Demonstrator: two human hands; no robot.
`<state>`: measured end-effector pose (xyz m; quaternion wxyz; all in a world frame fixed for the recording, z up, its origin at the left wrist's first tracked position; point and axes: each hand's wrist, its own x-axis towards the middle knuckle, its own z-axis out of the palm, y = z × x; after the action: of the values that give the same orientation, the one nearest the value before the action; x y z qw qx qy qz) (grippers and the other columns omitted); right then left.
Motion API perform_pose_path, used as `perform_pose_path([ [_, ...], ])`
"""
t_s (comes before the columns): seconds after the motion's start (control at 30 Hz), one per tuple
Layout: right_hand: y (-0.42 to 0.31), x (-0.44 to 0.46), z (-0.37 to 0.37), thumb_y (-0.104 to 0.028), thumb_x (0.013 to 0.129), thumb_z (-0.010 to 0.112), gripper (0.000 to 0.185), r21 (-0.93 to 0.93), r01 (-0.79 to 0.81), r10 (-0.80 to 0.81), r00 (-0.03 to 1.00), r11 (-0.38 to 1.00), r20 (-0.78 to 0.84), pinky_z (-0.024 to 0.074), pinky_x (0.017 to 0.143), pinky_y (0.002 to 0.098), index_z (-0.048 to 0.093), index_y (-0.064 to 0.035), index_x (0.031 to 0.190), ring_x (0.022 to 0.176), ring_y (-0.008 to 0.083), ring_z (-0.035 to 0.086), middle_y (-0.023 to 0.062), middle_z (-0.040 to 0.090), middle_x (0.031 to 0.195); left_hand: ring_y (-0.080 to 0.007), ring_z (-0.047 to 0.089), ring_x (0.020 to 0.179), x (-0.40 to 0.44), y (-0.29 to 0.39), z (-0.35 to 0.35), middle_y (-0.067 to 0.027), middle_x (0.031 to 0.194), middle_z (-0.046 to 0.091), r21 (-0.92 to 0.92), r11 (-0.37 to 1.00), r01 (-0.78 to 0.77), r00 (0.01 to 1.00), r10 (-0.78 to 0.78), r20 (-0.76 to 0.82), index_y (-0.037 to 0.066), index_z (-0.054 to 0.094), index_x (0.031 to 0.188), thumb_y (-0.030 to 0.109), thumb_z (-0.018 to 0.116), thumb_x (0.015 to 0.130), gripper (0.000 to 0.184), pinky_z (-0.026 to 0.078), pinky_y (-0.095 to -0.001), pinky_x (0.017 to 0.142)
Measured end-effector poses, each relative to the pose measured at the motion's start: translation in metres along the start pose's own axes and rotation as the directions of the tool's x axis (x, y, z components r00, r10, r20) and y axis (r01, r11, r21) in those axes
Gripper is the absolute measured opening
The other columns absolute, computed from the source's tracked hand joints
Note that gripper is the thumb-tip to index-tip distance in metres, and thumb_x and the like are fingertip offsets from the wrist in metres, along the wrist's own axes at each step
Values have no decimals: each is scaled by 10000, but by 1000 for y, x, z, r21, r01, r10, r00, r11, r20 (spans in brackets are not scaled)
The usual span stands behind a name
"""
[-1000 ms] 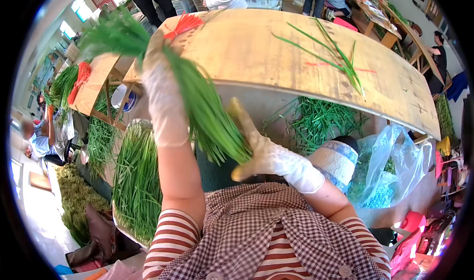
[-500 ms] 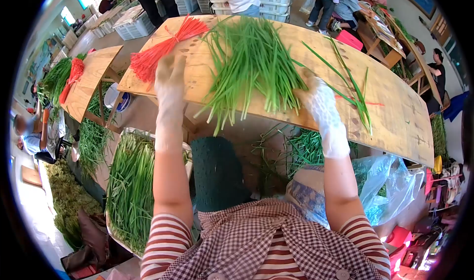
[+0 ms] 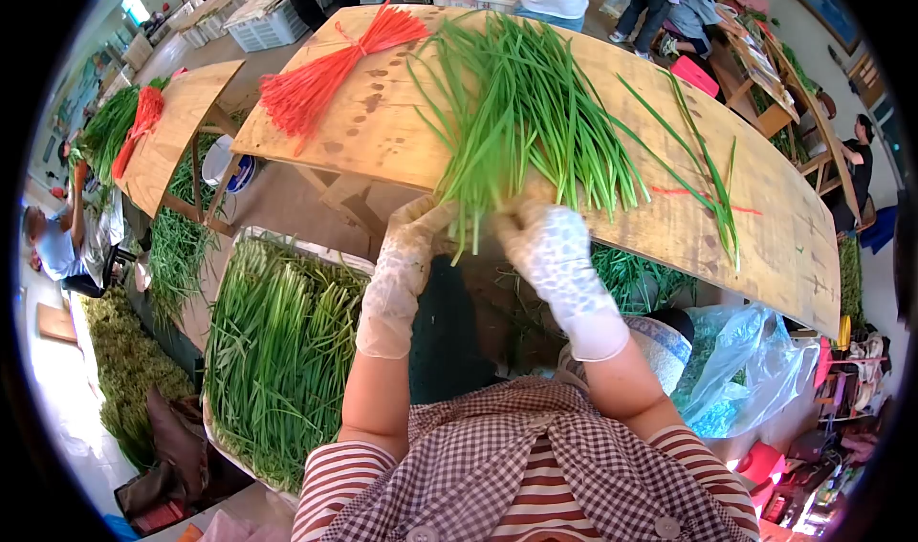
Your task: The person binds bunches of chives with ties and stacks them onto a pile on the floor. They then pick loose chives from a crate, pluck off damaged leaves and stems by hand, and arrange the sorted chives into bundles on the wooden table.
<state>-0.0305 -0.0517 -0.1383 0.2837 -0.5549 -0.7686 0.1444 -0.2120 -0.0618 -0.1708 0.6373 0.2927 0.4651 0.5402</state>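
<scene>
A loose pile of long green leaves (image 3: 555, 112) lies fanned out on the wooden table (image 3: 373, 150), its pale stem ends towards me. At the table's near edge my left hand (image 3: 418, 231), in a whitish glove, is closed on the stem ends at the pile's left side. My right hand (image 3: 535, 236), gloved too, is closed at the same stems, its fingertips slightly blurred. A bundle of red ties (image 3: 339, 69) rests left of the pile. Several separate leaves (image 3: 703, 150) lie to the right, across a thin red strip.
Below left stands a white crate (image 3: 218, 427) full of green leaves. A clear plastic bag (image 3: 746, 365) is under the table's right side, beside a heap of leaves (image 3: 641, 279). A smaller table (image 3: 177, 150) is at left. People stand beyond the table.
The bunch that was in my left hand now lies on the table. Both hands have come together at its stem ends, after being apart on either side of the pile.
</scene>
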Motion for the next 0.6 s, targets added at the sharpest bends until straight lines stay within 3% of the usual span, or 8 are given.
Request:
perform_pose_path([
  [0.03, 1, -2, -11, -207, 826, 672, 198, -22, -17, 16, 999, 1000, -36, 526, 586, 349, 689, -14, 868, 607, 268, 659, 176, 670, 714, -158, 655, 738, -2, -3, 2, -90, 899, 673, -33, 999, 6, 1000, -6, 11, -28, 625, 1024, 139, 597, 912, 203, 547, -293, 645],
  [0.1, 4, -6, -25, -229, 849, 641, 214, 406, -346, 282, 936, 846, 210, 529, 573, 336, 682, -22, 815, 586, 231, 665, 142, 672, 682, -163, 656, 737, -6, -7, 10, -89, 903, 673, -100, 995, 24, 999, -21, 36, -28, 623, 1026, 122, 579, 917, 191, 555, -297, 652],
  [0.13, -3, -12, -37, -233, 853, 651, 224, 409, -339, 281, 939, 847, 197, 526, 572, 310, 690, -12, 856, 588, 189, 668, 128, 684, 691, -156, 651, 725, -6, -10, 12, -83, 906, 673, -108, 994, 19, 998, -13, 58, -22, 622, 1032, 123, 583, 916, 189, 558, -292, 644],
  [0.27, 0, -27, -27, -252, 838, 668, 249, 405, -270, 221, 961, 873, 165, 524, 583, 334, 694, -7, 870, 602, 219, 666, 130, 663, 655, -139, 643, 699, -9, -20, 25, -71, 864, 674, -134, 990, 54, 996, -44, 75, -7, 634, 1014, 127, 600, 910, 173, 551, -268, 630],
  [0.4, 4, -13, -15, -248, 810, 702, 275, 12, -96, 91, 972, 995, 217, 509, 606, 303, 704, 7, 913, 615, 155, 640, 95, 675, 697, -143, 640, 681, -3, -33, 23, -62, 798, 667, -148, 986, 84, 993, -71, 89, -7, 648, 986, 107, 608, 890, 154, 551, -275, 630],
  [0.5, 13, -3, -18, -221, 821, 700, 255, 347, -378, 236, 892, 858, 386, 502, 595, 292, 704, 19, 907, 601, 143, 623, 90, 671, 683, -151, 640, 674, -7, -25, 20, -67, 783, 664, -81, 996, 47, 997, -42, 64, -14, 649, 980, 92, 607, 873, 156, 549, -281, 631],
  [0.53, 18, -5, -18, -250, 832, 676, 353, 435, -416, 271, 894, 799, 358, 523, 590, 304, 665, 14, 1067, 599, 173, 643, 114, 688, 750, -153, 640, 673, -11, -18, 19, -71, 788, 665, -105, 993, 46, 997, -40, 60, -17, 647, 984, 90, 606, 868, 162, 547, -281, 632],
  [0.6, 11, -7, -32, -232, 845, 666, 372, 599, -421, 272, 905, 681, 327, 517, 588, 292, 642, 10, 1126, 590, 154, 627, 90, 680, 725, -161, 635, 677, -13, -14, 18, -93, 815, 670, -109, 993, 41, 999, -39, 22, -31, 636, 1004, 111, 592, 870, 201, 538, -272, 649],
])
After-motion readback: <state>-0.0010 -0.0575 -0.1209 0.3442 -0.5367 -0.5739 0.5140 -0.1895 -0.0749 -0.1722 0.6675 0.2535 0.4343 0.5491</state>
